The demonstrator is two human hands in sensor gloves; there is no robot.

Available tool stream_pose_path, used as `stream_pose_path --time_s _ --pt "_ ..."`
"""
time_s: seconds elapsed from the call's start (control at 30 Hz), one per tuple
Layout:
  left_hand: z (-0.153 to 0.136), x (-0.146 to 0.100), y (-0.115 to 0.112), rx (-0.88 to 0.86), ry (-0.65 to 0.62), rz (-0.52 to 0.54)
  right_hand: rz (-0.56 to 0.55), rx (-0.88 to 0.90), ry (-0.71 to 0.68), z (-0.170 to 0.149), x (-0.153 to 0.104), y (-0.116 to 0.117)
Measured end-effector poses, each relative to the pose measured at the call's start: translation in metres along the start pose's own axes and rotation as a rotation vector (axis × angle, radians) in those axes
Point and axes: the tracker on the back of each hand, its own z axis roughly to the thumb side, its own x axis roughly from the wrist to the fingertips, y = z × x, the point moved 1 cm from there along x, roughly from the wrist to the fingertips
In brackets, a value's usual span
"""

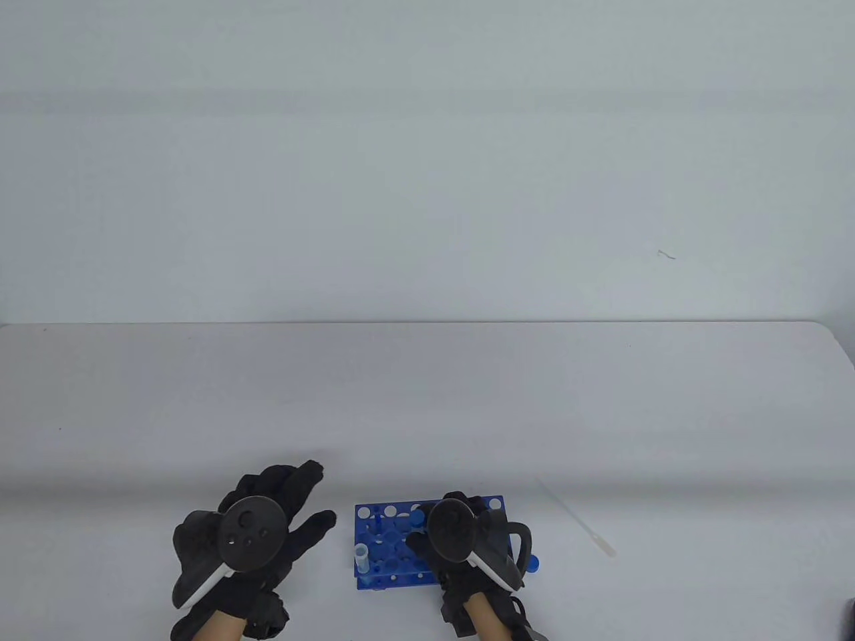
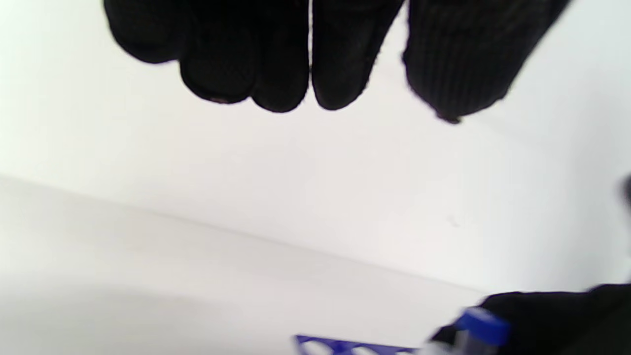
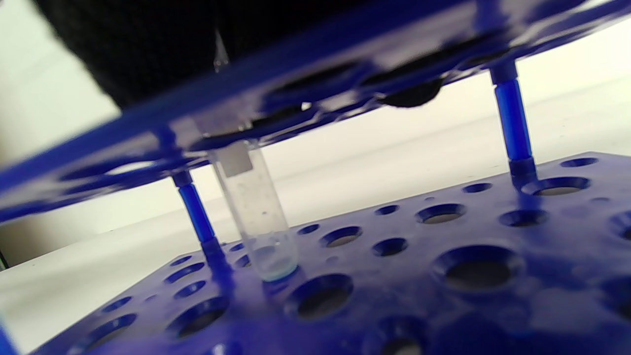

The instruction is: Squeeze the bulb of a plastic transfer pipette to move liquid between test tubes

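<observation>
A blue tube rack [image 1: 374, 527] stands at the table's front centre. A clear open tube [image 1: 361, 557] stands at its front left corner. The clear pipette [image 1: 578, 517] lies on the table right of the rack, untouched. My left hand [image 1: 310, 504] hovers left of the rack with fingers spread and holds nothing; its fingers [image 2: 281, 59] hang free. My right hand [image 1: 427, 531] is over the rack; its tracker hides the fingers. A blue-capped tube [image 2: 480, 328] shows against that glove. In the right wrist view a clear tube [image 3: 256, 212] stands in the rack [image 3: 483, 236] under the glove [image 3: 148, 44].
A small blue piece [image 1: 532, 564] shows just right of the rack, partly behind my right tracker. The table's far edge [image 1: 427, 324] meets a plain wall. The rack's corner also shows in the left wrist view [image 2: 345, 347].
</observation>
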Motion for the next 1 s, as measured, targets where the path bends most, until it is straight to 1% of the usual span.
stream_pose_path --time_s 0.07,0.1,0.2,0.27,0.3,0.37,0.5,0.63,0.87,0.93,1.0 --pt "0.028 0.008 -0.004 0.031 -0.064 -0.053 -0.001 0.000 -0.001 0.000 0.000 0.000" --pt "0.038 0.011 -0.008 0.055 -0.079 -0.068 -0.001 0.001 -0.001 0.000 0.000 0.000" --pt "0.069 0.027 -0.030 0.224 -0.092 -0.135 -0.006 -0.002 -0.005 0.000 0.000 0.000" --pt "0.081 0.038 -0.048 0.334 -0.089 -0.182 -0.007 -0.001 -0.006 0.000 -0.001 0.000" --pt "0.084 0.043 -0.055 0.363 -0.088 -0.216 -0.009 -0.001 -0.006 0.000 -0.001 0.000" --pt "0.088 0.052 -0.070 0.366 -0.095 -0.262 -0.012 -0.004 -0.006 0.000 -0.001 0.000" --pt "0.087 0.061 -0.084 0.358 -0.099 -0.285 -0.010 -0.003 -0.005 0.000 0.000 0.000" --pt "0.085 0.062 -0.091 0.351 -0.125 -0.241 -0.012 -0.003 -0.004 0.000 0.000 0.000" --pt "0.092 0.057 -0.094 0.396 -0.156 -0.151 -0.019 -0.006 -0.004 0.000 -0.001 0.000" --pt "0.094 0.055 -0.096 0.428 -0.144 -0.102 -0.021 -0.009 -0.003 0.000 -0.001 0.001" --pt "0.096 0.054 -0.098 0.468 -0.120 -0.080 -0.024 -0.008 0.000 0.000 -0.001 0.000"
